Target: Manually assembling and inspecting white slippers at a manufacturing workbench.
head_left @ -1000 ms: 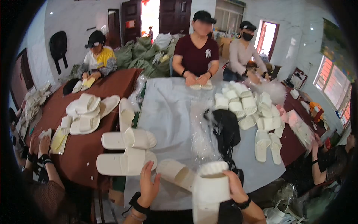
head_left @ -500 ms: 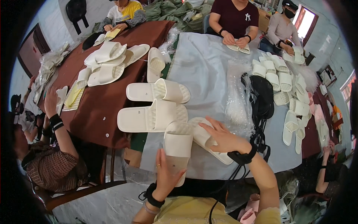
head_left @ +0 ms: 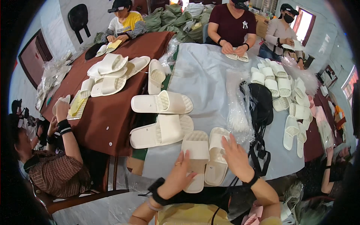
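Two white slide slippers lie side by side before me, toes pointing away, with quilted insoles. My left hand (head_left: 180, 176) grips the edge of the left slipper (head_left: 196, 150), its thumb over the insole. My right hand (head_left: 238, 158) rests on the outer side of the right slipper (head_left: 213, 173), fingers stretched out and apart across its strap. Just beyond, another white slipper (head_left: 150, 135) lies sideways. Farther off is one more sideways slipper (head_left: 146, 103), and behind it a slipper (head_left: 154, 83) stands lengthwise near the brown cloth.
A brown-covered table (head_left: 112, 129) at left bears a slipper pile (head_left: 108, 77). On the light-blue cloth (head_left: 202, 71) lie clear plastic bags (head_left: 237, 108), a black bag (head_left: 260, 103) and a heap of slippers (head_left: 279, 80). Several people work around the tables.
The right slipper has turned from slanting to nearly parallel with the left one. Both nearest slippers now sit farther right, with my hands on them. My right hand has moved to its outer side.
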Action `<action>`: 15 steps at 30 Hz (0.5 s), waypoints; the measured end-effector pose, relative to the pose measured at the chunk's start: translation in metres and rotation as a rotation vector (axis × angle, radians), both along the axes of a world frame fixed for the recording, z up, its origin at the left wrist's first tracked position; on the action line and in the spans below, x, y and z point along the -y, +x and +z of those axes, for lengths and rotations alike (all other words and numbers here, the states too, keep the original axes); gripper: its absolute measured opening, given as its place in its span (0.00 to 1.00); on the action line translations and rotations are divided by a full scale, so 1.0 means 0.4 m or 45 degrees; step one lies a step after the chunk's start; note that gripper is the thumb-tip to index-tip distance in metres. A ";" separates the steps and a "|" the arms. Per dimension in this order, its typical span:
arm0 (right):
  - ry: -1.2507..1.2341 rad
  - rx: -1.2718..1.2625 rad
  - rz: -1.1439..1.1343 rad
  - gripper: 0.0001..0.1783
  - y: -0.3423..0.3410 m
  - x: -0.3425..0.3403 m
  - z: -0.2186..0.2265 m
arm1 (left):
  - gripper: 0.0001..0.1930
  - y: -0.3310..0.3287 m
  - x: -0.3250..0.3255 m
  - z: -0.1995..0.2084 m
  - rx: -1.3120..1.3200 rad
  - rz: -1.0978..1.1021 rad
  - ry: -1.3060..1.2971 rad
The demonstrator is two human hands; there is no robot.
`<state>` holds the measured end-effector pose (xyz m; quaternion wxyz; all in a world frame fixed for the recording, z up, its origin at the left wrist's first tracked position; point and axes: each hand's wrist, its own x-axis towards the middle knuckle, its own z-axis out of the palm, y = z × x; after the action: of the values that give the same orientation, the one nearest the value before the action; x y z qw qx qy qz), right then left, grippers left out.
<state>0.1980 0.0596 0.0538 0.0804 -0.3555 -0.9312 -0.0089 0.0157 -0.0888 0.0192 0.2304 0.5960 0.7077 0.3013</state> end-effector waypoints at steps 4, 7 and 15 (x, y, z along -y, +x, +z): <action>-0.138 -0.225 -0.042 0.29 0.098 0.040 0.044 | 0.41 -0.202 -0.044 0.068 -0.522 -0.048 0.150; -0.369 -0.355 -0.093 0.26 0.140 0.074 0.042 | 0.50 -0.338 -0.186 0.093 -0.935 0.257 -0.180; -0.572 -0.657 -0.158 0.17 0.215 0.119 -0.028 | 0.52 -0.521 -0.343 0.089 -0.821 -0.422 -0.565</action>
<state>0.2840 0.0121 0.0426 0.2321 -0.4108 -0.8355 0.2816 -0.1926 0.0485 0.0547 0.1651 0.7015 0.6859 -0.1012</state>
